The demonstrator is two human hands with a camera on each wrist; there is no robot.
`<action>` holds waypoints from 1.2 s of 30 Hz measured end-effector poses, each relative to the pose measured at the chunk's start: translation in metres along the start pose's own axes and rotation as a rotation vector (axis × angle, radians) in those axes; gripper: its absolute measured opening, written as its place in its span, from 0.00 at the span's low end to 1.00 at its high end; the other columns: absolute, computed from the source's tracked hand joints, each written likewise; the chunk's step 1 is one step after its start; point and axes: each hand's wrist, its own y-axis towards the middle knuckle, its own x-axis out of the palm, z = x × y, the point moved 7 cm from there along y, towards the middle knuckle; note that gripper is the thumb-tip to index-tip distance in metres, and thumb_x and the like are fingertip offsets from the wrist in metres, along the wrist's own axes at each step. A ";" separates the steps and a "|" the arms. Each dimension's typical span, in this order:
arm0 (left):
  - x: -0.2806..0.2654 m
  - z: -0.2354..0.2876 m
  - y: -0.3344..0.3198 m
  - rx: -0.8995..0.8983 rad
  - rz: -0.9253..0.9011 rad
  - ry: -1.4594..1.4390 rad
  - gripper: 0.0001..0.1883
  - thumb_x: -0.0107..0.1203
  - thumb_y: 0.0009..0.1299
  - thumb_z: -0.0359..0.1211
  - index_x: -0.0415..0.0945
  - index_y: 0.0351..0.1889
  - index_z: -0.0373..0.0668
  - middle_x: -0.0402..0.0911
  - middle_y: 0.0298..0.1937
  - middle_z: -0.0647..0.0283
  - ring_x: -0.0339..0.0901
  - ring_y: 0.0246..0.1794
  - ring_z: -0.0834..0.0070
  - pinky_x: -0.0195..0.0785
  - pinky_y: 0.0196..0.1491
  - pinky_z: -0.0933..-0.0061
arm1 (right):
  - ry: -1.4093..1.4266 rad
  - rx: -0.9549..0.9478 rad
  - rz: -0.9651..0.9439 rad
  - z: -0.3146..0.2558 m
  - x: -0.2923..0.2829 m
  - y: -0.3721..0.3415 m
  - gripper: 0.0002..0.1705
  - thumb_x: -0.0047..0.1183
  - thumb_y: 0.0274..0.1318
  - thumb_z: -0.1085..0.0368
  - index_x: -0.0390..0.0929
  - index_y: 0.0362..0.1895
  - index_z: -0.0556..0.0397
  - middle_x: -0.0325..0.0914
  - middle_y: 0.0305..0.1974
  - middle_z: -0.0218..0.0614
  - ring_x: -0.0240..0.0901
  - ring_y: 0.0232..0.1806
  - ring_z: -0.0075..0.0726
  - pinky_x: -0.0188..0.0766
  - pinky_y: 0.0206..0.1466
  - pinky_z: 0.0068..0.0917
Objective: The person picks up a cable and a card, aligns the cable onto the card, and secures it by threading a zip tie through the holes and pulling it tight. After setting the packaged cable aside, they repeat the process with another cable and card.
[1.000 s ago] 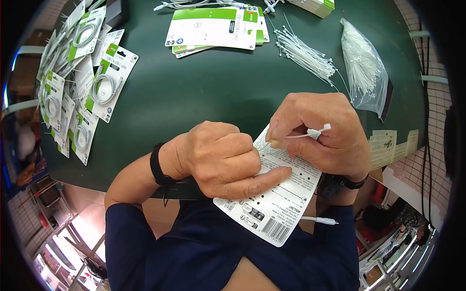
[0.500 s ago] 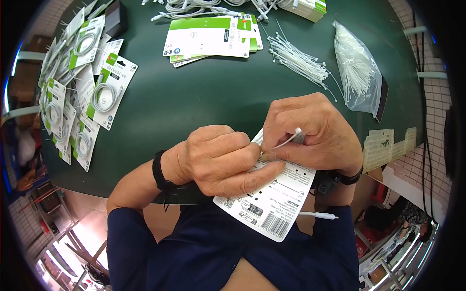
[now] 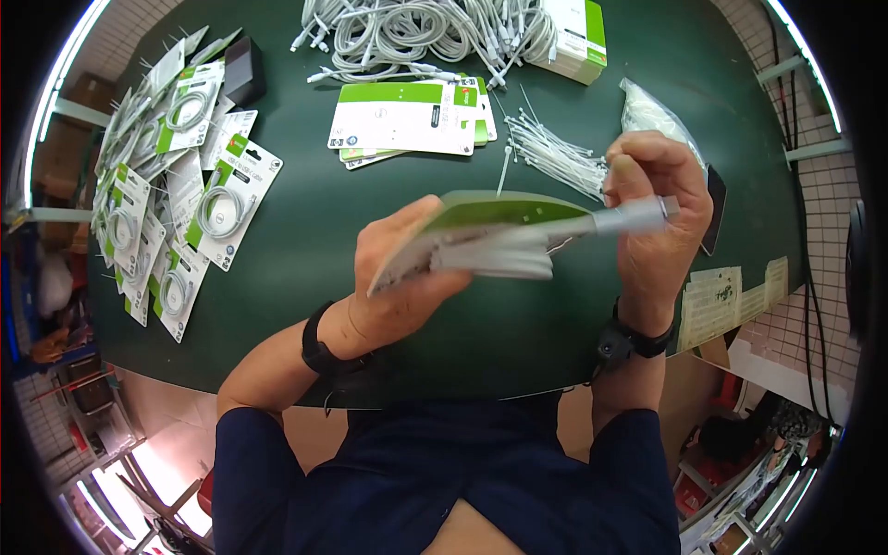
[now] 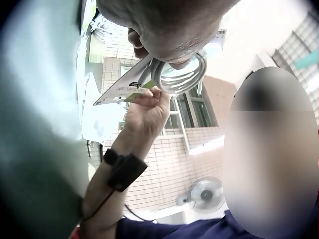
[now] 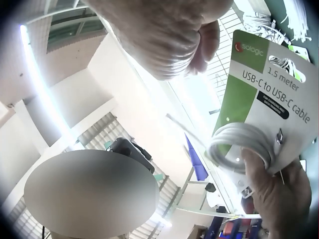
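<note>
The left hand (image 3: 393, 310) grips a card (image 5: 274, 82) reading "sologic, 1.5 meter, USB-C to USB-C cable", cable (image 5: 233, 130) coiled on it, above the table (image 3: 277, 305). The right hand's (image 3: 652, 264) fingers bend nearby; whether they pinch anything, I can't tell. Beyond: loose ties (image 3: 555, 159), a clear bag (image 3: 650, 115), whitish inside.

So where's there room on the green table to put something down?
There's room between the pile of carded cables, the stack of flat cards and the left hand, and nearer the green table's front edge, between the forearms. It's crowded at the back, with loose cables, a box, and zip ties near the right hand.
</note>
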 end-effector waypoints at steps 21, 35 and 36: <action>0.026 -0.070 0.012 -0.721 0.566 -0.646 0.14 0.63 0.76 0.33 0.76 0.56 0.38 0.81 0.42 0.67 0.76 0.34 0.82 0.71 0.33 0.77 | -0.741 -0.776 -0.188 -0.007 0.073 -0.029 0.17 0.77 0.40 0.74 0.86 0.37 0.50 0.80 0.33 0.29 0.72 0.29 0.38 0.67 0.29 0.34; 0.016 -0.074 0.012 -0.850 0.489 -0.634 0.12 0.65 0.75 0.32 0.79 0.51 0.37 0.80 0.37 0.68 0.77 0.32 0.83 0.72 0.32 0.76 | -0.517 -0.840 -0.298 -0.007 0.087 -0.047 0.16 0.74 0.44 0.76 0.85 0.38 0.51 0.79 0.34 0.31 0.74 0.29 0.36 0.70 0.30 0.31; 0.017 -0.074 0.012 -0.853 0.486 -0.632 0.12 0.65 0.75 0.32 0.79 0.51 0.37 0.80 0.37 0.68 0.77 0.32 0.83 0.72 0.32 0.76 | -0.515 -0.836 -0.295 -0.006 0.085 -0.045 0.16 0.74 0.44 0.76 0.85 0.38 0.51 0.79 0.34 0.31 0.74 0.29 0.36 0.70 0.30 0.31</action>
